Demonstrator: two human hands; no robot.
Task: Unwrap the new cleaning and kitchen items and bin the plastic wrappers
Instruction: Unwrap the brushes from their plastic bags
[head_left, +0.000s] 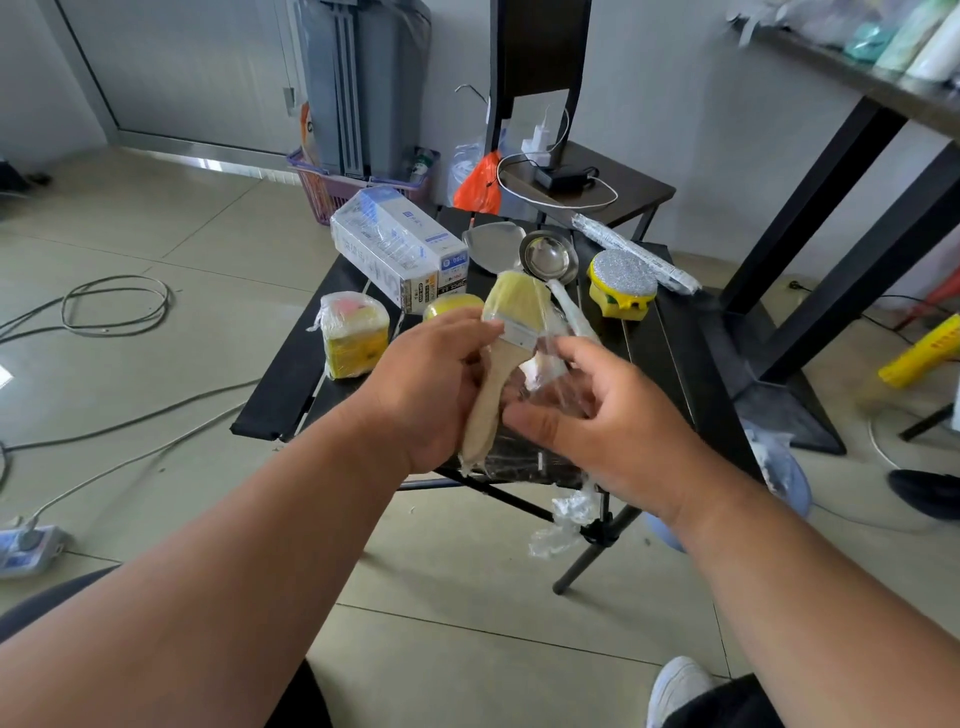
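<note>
- The left hand (426, 384) grips the wooden handle of a pastry brush (506, 338), holding it tilted with the pale bristles toward 1 o'clock, above the near edge of the counter (291, 384).
- The right hand (597, 415) pinches the clear plastic wrapper (545, 364), which clings loosely around the brush's ferrule and handle, at 3 o'clock of the left hand.
- At 9 o'clock of the brush, a wrapped stack of yellow sponges (353, 338) stands on the counter.
- At 11 o'clock lies a film-wrapped white box (400, 247); blue and grey printing is too small to read, apart from digits like "260".
- At 12 o'clock lie a steel spatula (491, 247) and a ladle (550, 257).
- At 2 o'clock sits a yellow scrubber (621, 283) with a glittery silver top.
- Crumpled film (561, 519) hangs off the counter's near edge, at 5 o'clock.
</note>
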